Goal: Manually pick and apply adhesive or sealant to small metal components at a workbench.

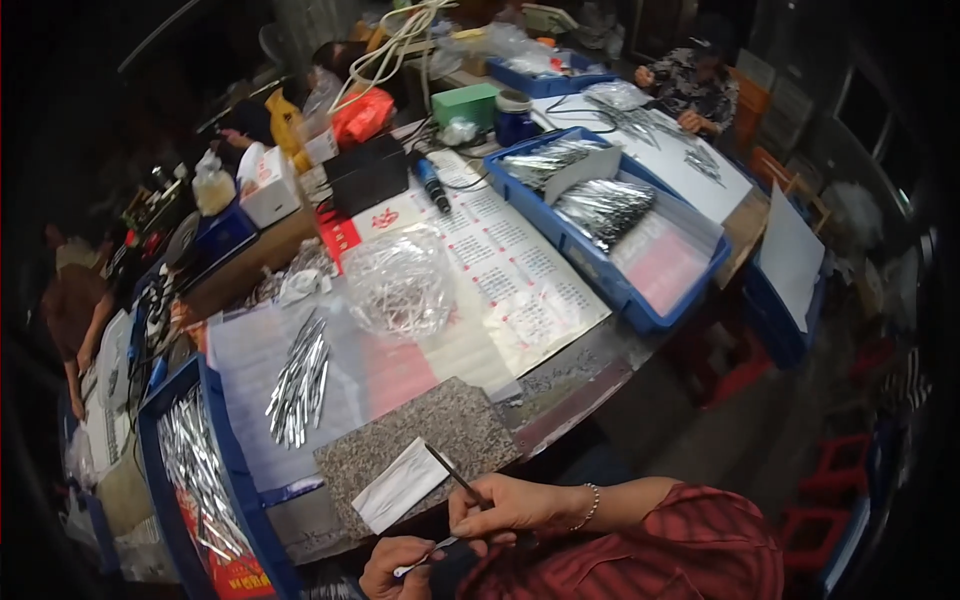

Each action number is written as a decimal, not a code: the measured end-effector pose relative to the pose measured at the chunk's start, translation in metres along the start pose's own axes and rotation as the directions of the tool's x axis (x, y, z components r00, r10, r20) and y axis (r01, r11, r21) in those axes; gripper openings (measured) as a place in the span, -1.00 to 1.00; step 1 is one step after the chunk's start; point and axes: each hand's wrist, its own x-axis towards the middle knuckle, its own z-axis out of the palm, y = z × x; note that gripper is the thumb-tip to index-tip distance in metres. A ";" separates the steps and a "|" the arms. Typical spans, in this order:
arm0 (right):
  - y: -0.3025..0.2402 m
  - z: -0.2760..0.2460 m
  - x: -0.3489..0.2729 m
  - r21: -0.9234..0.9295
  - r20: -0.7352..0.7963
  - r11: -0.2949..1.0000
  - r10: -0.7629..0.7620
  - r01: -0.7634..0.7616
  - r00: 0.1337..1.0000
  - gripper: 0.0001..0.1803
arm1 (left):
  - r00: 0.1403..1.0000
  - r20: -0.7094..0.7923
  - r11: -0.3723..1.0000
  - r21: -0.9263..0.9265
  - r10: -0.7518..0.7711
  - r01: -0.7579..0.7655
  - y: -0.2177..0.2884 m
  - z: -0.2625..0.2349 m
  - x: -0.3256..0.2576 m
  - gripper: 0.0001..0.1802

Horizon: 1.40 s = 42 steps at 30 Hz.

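Close to my body at the bottom, my left hand [397, 563] pinches a slim shiny metal piece [440, 545] with a rounded pale end. Just to its right, my right hand [512, 508] grips a thin dark rod-like tool [452, 473] that slants up and to the left; its lower part is hidden in the fingers. The right fingers are also close to the metal piece, but whether they touch it I cannot tell. Beyond my hands, a folded white cloth or paper [403, 485] lies on a speckled stone slab [345, 452].
Loose metal strips [302, 385] lie on the table behind the slab. Blue trays with more strips stand at left [262, 545] and far right [655, 322]. A crumpled plastic bag [398, 283] and a blue-black handheld tool [431, 186] are farther back. Other people [697, 90] sit around.
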 end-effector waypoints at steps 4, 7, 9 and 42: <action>-0.007 -0.010 -0.003 -0.641 0.010 0.732 -0.290 0.229 0.957 -0.76 | 0.999 -0.035 0.999 -0.033 0.035 -0.036 -0.015 -0.009 -0.009 -0.78; -0.030 -0.037 -0.007 -0.777 -0.111 0.580 -0.510 0.246 0.853 -0.88 | 1.000 0.008 1.000 0.006 0.016 -0.016 -0.012 -0.008 -0.002 -0.73; -0.061 -0.038 0.000 -0.792 -0.090 0.519 -0.620 0.322 0.779 -0.92 | 0.999 -0.010 0.999 -0.023 -0.046 0.046 -0.008 -0.012 -0.006 -0.72; -0.040 0.002 -0.005 -0.461 -0.168 0.843 -0.390 0.277 0.905 -0.87 | 0.930 -0.104 0.884 -0.362 -0.353 0.295 -0.031 0.015 0.012 -0.92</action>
